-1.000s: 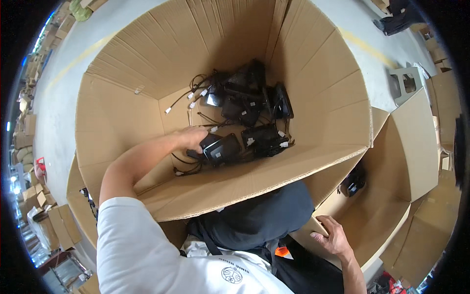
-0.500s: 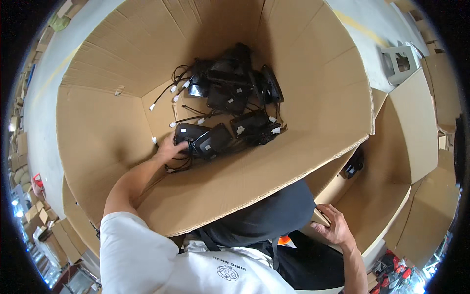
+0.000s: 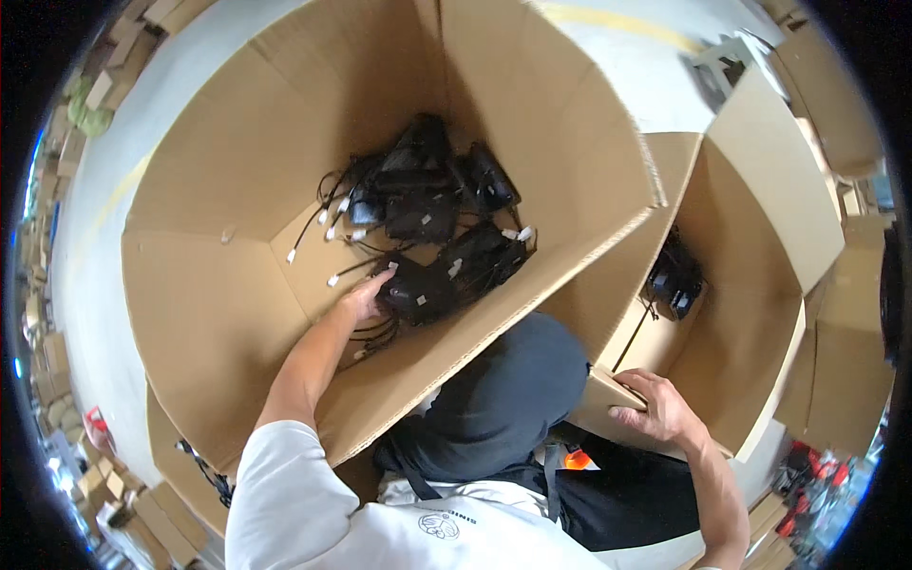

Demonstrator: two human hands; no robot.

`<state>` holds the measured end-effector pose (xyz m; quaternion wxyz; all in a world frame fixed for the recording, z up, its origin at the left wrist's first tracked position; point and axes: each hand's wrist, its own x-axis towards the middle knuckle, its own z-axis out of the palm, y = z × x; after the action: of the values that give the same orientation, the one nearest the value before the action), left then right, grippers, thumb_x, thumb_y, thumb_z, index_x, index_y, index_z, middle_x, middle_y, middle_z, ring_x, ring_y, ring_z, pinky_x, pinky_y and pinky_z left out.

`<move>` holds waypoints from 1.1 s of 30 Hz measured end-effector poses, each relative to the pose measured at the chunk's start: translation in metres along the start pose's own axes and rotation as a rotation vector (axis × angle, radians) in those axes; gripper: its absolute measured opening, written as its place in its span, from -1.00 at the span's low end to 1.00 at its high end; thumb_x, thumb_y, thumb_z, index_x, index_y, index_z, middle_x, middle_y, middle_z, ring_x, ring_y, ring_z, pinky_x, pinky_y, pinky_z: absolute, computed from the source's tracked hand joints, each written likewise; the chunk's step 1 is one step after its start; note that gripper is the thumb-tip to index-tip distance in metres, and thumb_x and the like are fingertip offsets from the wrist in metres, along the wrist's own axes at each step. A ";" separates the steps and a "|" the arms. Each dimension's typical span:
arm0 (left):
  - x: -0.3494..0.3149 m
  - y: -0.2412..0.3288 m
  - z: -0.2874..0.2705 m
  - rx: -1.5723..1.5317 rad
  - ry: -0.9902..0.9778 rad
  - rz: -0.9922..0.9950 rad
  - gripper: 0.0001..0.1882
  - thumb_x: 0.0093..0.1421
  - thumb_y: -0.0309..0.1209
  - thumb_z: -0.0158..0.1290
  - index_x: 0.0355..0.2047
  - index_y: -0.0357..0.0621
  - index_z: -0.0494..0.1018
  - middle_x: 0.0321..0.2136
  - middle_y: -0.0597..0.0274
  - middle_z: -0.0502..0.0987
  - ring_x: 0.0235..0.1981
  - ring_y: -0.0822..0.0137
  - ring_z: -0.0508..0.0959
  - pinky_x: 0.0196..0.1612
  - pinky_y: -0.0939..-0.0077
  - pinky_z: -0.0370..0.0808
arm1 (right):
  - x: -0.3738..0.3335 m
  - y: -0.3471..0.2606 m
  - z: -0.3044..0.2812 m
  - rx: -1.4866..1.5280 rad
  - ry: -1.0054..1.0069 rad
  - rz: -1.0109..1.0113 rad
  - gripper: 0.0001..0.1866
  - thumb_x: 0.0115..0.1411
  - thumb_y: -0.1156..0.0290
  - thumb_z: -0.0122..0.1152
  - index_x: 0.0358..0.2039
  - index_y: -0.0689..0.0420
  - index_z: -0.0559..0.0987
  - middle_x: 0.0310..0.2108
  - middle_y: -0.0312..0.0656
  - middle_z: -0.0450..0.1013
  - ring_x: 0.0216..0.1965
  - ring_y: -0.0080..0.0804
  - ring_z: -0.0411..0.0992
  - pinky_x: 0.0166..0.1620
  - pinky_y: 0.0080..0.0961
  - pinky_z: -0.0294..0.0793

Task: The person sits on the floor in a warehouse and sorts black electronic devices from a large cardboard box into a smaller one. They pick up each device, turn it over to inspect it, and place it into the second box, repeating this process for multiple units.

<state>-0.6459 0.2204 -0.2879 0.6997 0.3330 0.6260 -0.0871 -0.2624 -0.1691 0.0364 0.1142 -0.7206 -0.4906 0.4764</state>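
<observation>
Deep in the large cardboard box (image 3: 218, 190), my left hand (image 3: 366, 296) grips the near-left end of a flat black plastic unit (image 3: 410, 293). Its thumb lies on top, while the other fingers are mostly hidden. Around it lies a pile of similar black units (image 3: 418, 209) with thin black cables and white connectors (image 3: 332, 280). On the right, my right hand (image 3: 660, 408) is closed over the near rim of a second cardboard box (image 3: 750, 266). Inside that box sit black units (image 3: 676, 285) with a cable.
A grey plastic stool (image 3: 727, 68) stands on the floor beyond the right box. More cardboard (image 3: 836, 332) stands to the right, with red items (image 3: 807, 475) near it. Stacked cartons (image 3: 123, 71) line the far left. Black cables (image 3: 214, 475) hang at the lower left.
The view has swung to the right, showing more of the right box. My left hand has its thumb further over the black unit. My right hand stays on the rim.
</observation>
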 end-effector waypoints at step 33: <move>-0.439 0.146 0.091 0.066 -0.210 0.937 -0.31 0.40 0.04 0.03 0.26 -0.30 0.27 0.09 0.08 0.51 0.11 0.20 0.53 0.21 0.21 0.47 | 0.076 -0.252 -0.025 0.975 0.875 -0.705 -0.39 0.10 0.23 0.54 0.02 0.30 0.45 -0.21 -0.16 0.55 -0.18 -0.49 0.52 -0.08 -0.49 0.55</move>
<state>-0.5818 0.1497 0.1740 0.7119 0.5910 0.3314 0.1847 -0.3882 0.0245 0.1649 0.7522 -0.5118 -0.3353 0.2445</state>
